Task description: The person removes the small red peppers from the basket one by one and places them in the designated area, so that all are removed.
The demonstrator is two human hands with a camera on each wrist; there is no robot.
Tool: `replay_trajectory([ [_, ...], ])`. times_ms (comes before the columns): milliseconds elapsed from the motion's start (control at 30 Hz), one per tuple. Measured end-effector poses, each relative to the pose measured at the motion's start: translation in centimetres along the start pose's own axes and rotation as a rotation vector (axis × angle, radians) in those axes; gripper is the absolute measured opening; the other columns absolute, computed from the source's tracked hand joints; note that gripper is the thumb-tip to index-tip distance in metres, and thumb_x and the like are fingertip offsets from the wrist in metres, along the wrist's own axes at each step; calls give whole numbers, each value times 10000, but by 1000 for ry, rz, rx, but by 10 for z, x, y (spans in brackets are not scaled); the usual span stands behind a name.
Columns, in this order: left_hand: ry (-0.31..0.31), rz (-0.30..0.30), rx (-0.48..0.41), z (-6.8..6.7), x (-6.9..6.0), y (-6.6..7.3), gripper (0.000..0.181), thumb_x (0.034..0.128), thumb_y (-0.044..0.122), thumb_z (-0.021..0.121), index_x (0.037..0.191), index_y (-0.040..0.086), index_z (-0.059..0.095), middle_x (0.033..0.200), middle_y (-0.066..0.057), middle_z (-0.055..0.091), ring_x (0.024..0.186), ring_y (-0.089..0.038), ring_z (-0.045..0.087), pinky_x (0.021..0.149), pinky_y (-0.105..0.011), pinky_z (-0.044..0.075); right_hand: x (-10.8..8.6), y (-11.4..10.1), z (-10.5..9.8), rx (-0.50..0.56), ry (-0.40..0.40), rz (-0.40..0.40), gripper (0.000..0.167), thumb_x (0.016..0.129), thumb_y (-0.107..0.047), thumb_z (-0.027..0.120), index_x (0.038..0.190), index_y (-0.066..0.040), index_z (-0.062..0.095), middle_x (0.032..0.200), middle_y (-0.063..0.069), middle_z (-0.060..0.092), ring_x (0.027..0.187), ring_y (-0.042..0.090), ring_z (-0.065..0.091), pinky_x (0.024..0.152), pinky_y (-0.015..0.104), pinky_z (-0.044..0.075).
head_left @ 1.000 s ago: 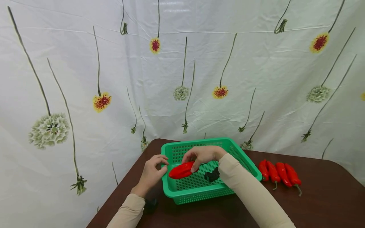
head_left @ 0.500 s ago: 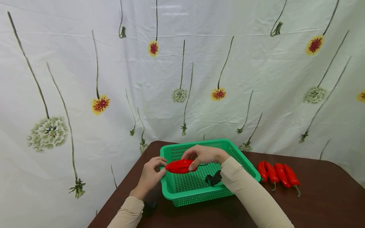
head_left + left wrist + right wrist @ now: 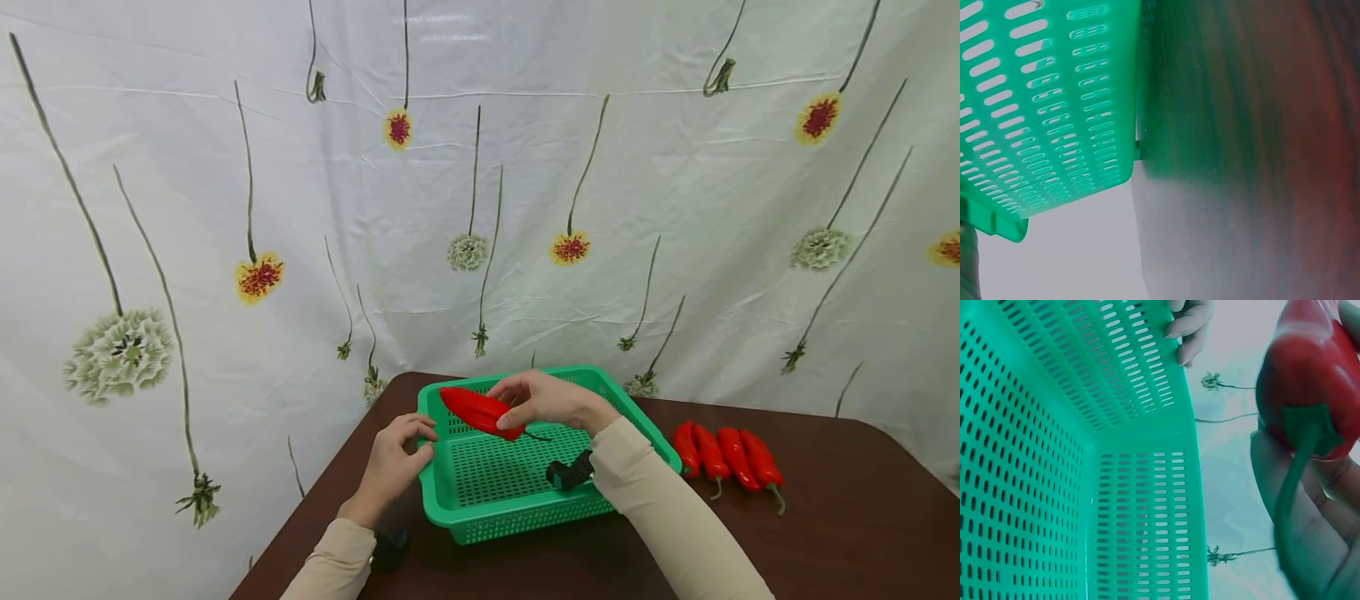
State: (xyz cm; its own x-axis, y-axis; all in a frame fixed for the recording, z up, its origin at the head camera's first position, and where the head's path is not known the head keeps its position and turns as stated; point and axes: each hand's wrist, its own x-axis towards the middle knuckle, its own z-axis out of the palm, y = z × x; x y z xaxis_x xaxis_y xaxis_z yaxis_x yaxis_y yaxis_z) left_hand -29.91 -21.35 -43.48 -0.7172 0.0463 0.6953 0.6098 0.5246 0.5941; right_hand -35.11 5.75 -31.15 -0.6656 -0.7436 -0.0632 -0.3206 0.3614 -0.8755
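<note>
My right hand [image 3: 551, 400] pinches a red chili pepper [image 3: 476, 410] between thumb and fingers, raised over the green plastic basket [image 3: 525, 500]. The pepper's tip points up and left, and its thin green stem hangs towards the right. Close up in the right wrist view, the pepper [image 3: 1310, 375] shows its green cap and long stem. My left hand [image 3: 397, 458] is at the basket's left rim with loosely bent fingers and a gap between thumb and forefinger. Its fingertips [image 3: 1190, 328] appear at the rim in the right wrist view.
Several red chili peppers [image 3: 727, 457] lie side by side on the dark brown table [image 3: 832, 517], right of the basket. A flower-printed white cloth [image 3: 420, 192] hangs behind. Black wrist-worn devices show at the right wrist [image 3: 570, 471] and the left wrist [image 3: 390, 550].
The right hand first brought the pepper left until its tip met the left fingertips, then lifted it and tilted the tip upward, away from them. The left hand has barely moved.
</note>
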Motion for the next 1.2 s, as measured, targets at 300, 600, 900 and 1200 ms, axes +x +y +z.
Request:
replay_trajectory([
  [300,-3,-17,9,0,0,2,197,835,-62,647,836,116,734,1103,-39,714,1114,-265,637,857,-371,545,-9,0,-4,126,57,-28,438,937,-119,678,1348,-6,576,1182,119,661,991,226,658,834,384,574],
  [600,-1,-3,7,0,0,0,169,833,-64,652,842,84,733,1106,-53,715,1115,-273,638,836,-364,537,-26,4,-10,233,119,-78,468,949,-145,672,1370,14,547,1248,127,636,1040,234,642,856,415,574],
  [900,4,-4,5,1,0,-1,175,825,-64,658,842,92,735,1103,-49,713,1101,-275,638,784,-324,518,-40,12,-10,312,172,-108,524,955,-141,663,1414,49,495,1289,121,613,1067,218,638,846,341,559],
  [1200,2,-12,15,1,0,0,162,824,-69,653,848,70,732,1112,-76,710,1096,-288,633,766,-317,511,-46,17,-6,376,218,-125,529,962,-126,649,1418,75,473,1261,105,610,1061,214,636,843,301,564],
])
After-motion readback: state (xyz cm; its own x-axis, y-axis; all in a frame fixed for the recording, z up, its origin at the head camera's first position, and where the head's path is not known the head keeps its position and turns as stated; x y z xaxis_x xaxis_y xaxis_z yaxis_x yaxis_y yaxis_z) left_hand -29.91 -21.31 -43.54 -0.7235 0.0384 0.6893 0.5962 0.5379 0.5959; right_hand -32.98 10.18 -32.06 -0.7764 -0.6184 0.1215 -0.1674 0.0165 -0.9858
